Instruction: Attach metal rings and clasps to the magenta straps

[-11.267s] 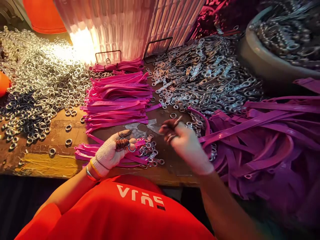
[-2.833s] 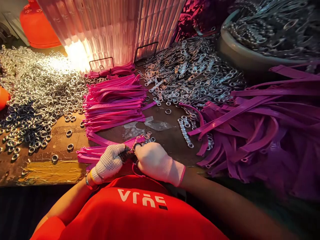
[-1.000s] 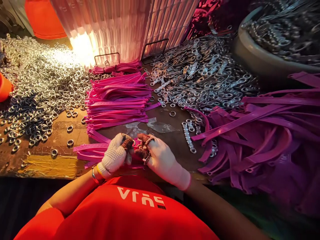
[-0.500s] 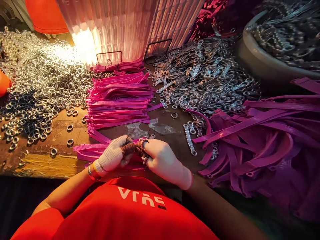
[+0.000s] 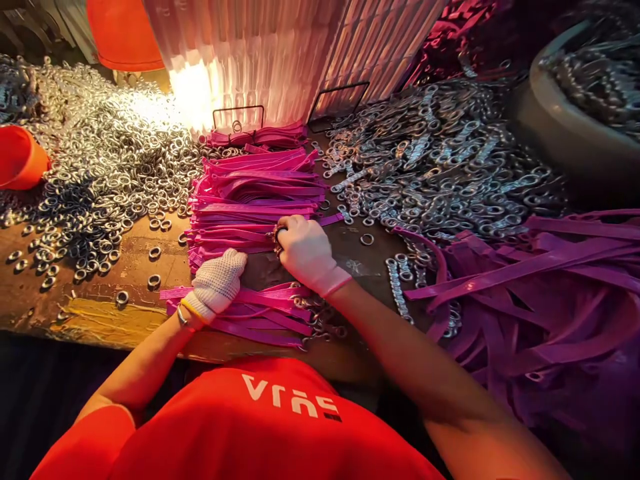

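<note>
My left hand (image 5: pixel 219 283), in a white dotted knit glove, is closed by the near left corner of a stack of pink straps (image 5: pixel 255 200). Its fingertips are turned away, so what they grip is hidden. My right hand (image 5: pixel 306 257), gloved with dark, worn fingertips, curls down at the near edge of the same stack. Whether a strap is pinched in it I cannot make out. Below the hands lies a loose bundle of pink straps (image 5: pixel 270 327) with metal links (image 5: pixel 325 317) at its right end.
Metal rings (image 5: pixel 115 173) heap on the left beside an orange cup (image 5: pixel 23 160). Metal links (image 5: pixel 430 153) pile at the right, before a large tub (image 5: pixel 560 100). Purple straps (image 5: pixel 540 287) spread over the right edge. A ribbed translucent panel (image 5: pixel 250 60) stands behind.
My hands have come apart from in front of my chest. The right moved forward to the stack, the left slightly forward, uncovering the bundle with links. The view shifted, moving the scene rightward.
</note>
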A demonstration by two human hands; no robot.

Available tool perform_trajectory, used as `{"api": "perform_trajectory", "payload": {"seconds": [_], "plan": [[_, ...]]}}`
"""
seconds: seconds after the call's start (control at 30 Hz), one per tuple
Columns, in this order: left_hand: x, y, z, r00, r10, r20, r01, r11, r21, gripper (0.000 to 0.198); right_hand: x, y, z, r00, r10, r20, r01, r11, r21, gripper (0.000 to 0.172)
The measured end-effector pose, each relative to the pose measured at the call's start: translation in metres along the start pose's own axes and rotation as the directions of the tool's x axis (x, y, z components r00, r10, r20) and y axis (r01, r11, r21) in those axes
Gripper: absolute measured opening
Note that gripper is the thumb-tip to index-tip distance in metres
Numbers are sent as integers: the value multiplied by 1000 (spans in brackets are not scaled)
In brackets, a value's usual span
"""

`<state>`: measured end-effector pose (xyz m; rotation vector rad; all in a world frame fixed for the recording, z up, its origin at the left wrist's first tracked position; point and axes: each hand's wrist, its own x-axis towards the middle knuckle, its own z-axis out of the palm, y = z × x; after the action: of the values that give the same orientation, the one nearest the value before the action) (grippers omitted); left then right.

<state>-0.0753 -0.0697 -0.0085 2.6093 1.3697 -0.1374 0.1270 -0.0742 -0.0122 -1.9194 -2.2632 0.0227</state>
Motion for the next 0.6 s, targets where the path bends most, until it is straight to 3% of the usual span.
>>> {"api": "perform_trajectory", "payload": {"seconds": [0.07, 0.23, 0.33, 0.5, 0.6], "plan": [[-7, 3, -1, 996, -3, 89, -4, 997, 77, 37, 4, 0, 4, 999, -25, 27, 26, 998, -63, 21], [-34, 15, 8, 996, 1, 86, -17, 984, 178, 37, -13, -5, -2, 1000, -8, 25, 8, 1000, -11, 24], [-48, 20, 15, 996, 8, 85, -26, 977, 210, 37, -33, -25, -8, 993, -74, 88, 66, 994, 87, 25], [-47, 8, 9, 995, 78, 64, -80, 996, 28, 33, -69, -63, -8, 926, -135, 353, 113, 990, 83, 21], [-25, -8, -7, 990, 116, -77, -122, 990, -70, 40, -79, -59, -9, 924, -141, 356, 108, 988, 111, 22]]}}
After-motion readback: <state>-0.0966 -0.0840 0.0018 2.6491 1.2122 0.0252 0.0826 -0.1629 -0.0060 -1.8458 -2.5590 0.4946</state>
